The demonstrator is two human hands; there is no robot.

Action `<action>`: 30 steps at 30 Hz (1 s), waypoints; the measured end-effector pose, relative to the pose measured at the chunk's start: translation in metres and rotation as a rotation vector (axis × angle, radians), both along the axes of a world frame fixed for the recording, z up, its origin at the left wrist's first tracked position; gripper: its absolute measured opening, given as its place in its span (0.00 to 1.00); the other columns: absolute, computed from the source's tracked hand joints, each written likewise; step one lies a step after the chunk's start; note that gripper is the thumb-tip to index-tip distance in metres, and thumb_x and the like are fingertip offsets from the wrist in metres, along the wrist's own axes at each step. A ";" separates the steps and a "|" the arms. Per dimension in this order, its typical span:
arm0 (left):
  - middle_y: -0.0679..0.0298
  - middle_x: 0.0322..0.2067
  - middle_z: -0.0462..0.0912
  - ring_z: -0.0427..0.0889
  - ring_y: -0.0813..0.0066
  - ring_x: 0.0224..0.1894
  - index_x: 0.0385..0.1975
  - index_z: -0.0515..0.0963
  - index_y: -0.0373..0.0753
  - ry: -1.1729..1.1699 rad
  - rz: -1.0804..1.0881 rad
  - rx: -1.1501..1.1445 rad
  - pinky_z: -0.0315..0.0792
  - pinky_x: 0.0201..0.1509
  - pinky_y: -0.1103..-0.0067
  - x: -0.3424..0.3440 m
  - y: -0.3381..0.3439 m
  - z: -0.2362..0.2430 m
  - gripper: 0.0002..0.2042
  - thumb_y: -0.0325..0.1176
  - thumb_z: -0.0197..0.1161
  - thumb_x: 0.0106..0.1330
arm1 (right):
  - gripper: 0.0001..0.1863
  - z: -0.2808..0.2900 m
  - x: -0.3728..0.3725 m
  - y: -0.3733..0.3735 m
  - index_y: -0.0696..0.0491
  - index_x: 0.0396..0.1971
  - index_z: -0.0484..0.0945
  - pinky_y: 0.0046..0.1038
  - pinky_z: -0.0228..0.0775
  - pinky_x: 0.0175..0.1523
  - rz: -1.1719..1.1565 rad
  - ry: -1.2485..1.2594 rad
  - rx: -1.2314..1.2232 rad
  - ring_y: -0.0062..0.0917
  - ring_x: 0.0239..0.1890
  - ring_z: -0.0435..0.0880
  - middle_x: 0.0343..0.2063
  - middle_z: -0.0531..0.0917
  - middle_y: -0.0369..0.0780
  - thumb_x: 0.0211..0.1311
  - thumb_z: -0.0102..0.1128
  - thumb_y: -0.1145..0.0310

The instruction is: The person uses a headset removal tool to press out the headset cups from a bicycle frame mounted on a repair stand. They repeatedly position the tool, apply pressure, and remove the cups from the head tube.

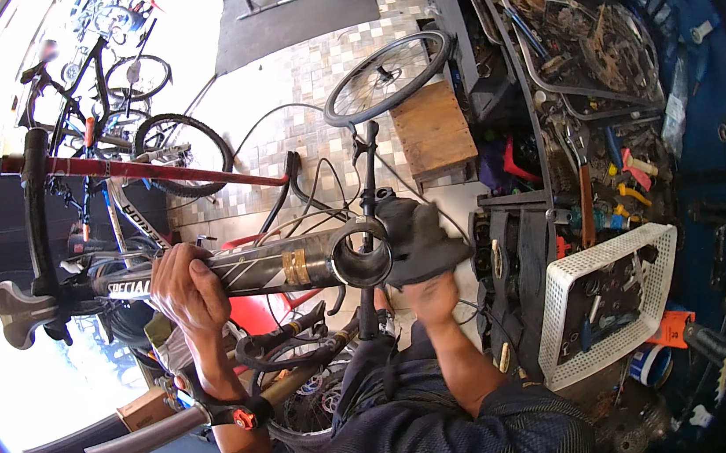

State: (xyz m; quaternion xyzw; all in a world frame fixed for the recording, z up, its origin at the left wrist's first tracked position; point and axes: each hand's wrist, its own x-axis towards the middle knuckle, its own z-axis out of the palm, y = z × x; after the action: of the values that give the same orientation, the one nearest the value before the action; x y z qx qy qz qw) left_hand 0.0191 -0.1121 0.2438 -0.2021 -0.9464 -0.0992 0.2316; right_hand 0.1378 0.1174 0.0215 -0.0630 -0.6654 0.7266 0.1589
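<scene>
A dark bicycle frame tube lies across in front of me, with a gold band near its right end. That end finishes in an open round shell, which looks hollow inside. My left hand is wrapped round the tube at its left part, fingers closed. My right hand is beside the shell, holding a black cloth against or close to it; the cloth hides most of the fingers, and motion blurs it. A crank-like black bar stands upright behind the shell. Drop handlebars are at the far left.
A loose wheel leans by a wooden box. On the right are a white plastic basket of parts and a metal tray of tools. Another handlebar juts in at lower left. More bicycles stand at upper left.
</scene>
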 end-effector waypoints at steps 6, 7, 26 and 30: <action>0.53 0.20 0.72 0.74 0.50 0.24 0.22 0.73 0.35 0.019 0.021 -0.002 0.64 0.33 0.62 -0.005 0.004 0.004 0.12 0.33 0.49 0.66 | 0.28 0.031 -0.050 -0.031 0.57 0.61 0.77 0.49 0.62 0.72 -0.123 0.244 0.364 0.50 0.63 0.77 0.60 0.80 0.50 0.58 0.66 0.70; 0.53 0.20 0.72 0.74 0.50 0.24 0.22 0.73 0.35 0.021 0.011 -0.001 0.64 0.33 0.63 -0.005 0.005 0.005 0.12 0.33 0.49 0.66 | 0.27 0.037 -0.054 -0.021 0.58 0.59 0.78 0.47 0.64 0.71 -0.061 0.101 0.292 0.50 0.62 0.78 0.59 0.81 0.51 0.57 0.66 0.72; 0.59 0.20 0.75 0.78 0.57 0.25 0.22 0.74 0.40 0.110 -0.026 0.045 0.67 0.31 0.66 -0.004 -0.009 0.000 0.05 0.30 0.60 0.58 | 0.24 0.083 -0.019 0.038 0.55 0.58 0.80 0.44 0.67 0.66 -0.415 0.357 0.536 0.48 0.58 0.79 0.56 0.81 0.50 0.58 0.63 0.77; 0.60 0.18 0.76 0.79 0.58 0.23 0.20 0.73 0.41 0.139 -0.034 0.085 0.69 0.30 0.66 -0.003 -0.011 -0.004 0.08 0.32 0.61 0.59 | 0.30 0.183 -0.021 0.093 0.43 0.61 0.81 0.42 0.71 0.61 -0.181 0.471 0.937 0.42 0.55 0.80 0.54 0.81 0.45 0.54 0.69 0.70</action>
State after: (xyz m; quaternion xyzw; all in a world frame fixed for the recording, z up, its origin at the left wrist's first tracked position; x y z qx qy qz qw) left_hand 0.0162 -0.1234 0.2402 -0.2146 -0.9195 -0.1288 0.3033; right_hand 0.1165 0.2101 0.2043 0.1226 -0.8569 0.3293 0.3773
